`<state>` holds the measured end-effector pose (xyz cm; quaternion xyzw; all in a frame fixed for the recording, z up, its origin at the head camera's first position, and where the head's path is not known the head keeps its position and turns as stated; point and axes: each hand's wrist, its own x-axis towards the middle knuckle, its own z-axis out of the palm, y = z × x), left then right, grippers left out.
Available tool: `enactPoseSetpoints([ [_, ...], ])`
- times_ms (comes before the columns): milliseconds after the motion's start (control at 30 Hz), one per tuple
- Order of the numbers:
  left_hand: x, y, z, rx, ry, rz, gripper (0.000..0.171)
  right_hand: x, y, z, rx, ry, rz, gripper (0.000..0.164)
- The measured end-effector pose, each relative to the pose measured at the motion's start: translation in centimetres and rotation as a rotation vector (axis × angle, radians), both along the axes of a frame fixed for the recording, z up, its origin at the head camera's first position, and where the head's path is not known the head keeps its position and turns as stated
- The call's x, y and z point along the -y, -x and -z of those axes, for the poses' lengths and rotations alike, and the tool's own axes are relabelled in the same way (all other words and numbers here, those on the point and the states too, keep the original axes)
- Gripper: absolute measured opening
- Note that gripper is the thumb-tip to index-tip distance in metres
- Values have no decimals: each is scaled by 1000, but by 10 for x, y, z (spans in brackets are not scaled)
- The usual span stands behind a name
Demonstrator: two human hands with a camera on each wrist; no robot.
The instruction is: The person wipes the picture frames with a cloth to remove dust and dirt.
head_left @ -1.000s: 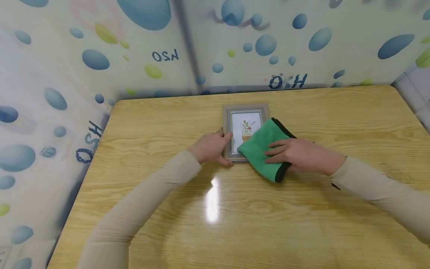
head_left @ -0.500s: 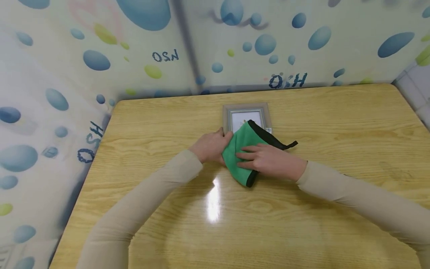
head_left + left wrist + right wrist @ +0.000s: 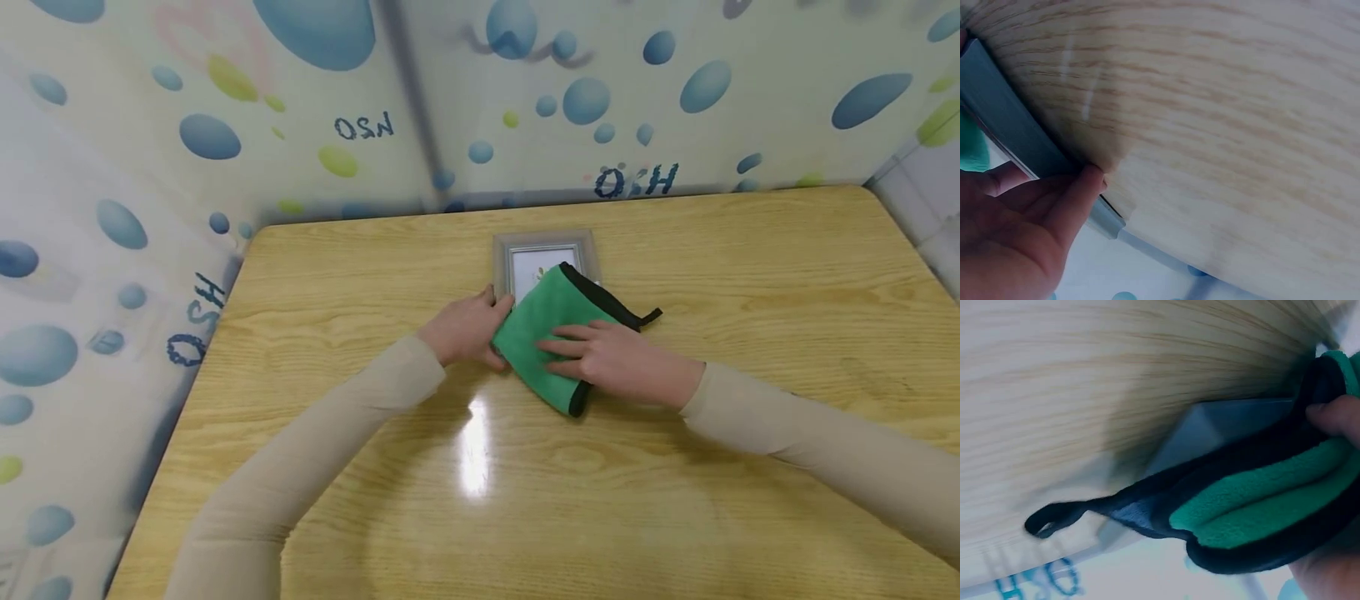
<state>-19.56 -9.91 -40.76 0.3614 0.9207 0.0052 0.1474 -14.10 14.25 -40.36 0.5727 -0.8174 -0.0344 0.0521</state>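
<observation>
A picture frame [image 3: 543, 240] with a grey-beige border lies flat on the wooden table, its lower part hidden by a green cloth [image 3: 532, 333]. My left hand [image 3: 465, 327] grips the frame's left side; in the left wrist view its fingers [image 3: 1082, 194] sit on the outer edge of the border [image 3: 1010, 112]. My right hand [image 3: 618, 360] has its fingers spread over the cloth and presses it onto the frame. In the right wrist view the thumb [image 3: 1338, 415] rests on the black trim, with the folded green layers [image 3: 1260, 500] between it and the other fingers.
The wooden table [image 3: 420, 517] extends around the frame and carries a bright light reflection. A wall covering [image 3: 420, 83] with blue and green dots stands along its back and left edges. A black loop [image 3: 1054, 519] sticks out from the cloth's corner.
My right hand has moved the cloth left and across the frame, covering most of the picture, then slightly back right. My left hand keeps its place at the frame's left side.
</observation>
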Motion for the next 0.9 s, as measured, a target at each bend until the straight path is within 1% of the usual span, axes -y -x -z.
enactPoseSetpoints([
  [133,-1,0,0,16,5,-18,78,-23,-4,-2,38,30,43,39],
  [200,-2,0,-1,19,13,-19,80,-32,-6,-3,41,43,57,38],
  [367,-3,0,0,19,33,-24,83,-42,-6,-1,38,67,71,35],
  [500,-2,0,2,5,29,-18,82,-36,-5,1,31,68,69,35],
  [600,-2,0,2,-14,28,-9,81,-28,-5,2,10,63,65,35],
  [767,-2,0,1,-62,7,5,75,-10,-4,6,-23,82,59,33],
  [900,-2,0,1,-75,-17,12,73,6,-3,7,-32,112,48,31],
])
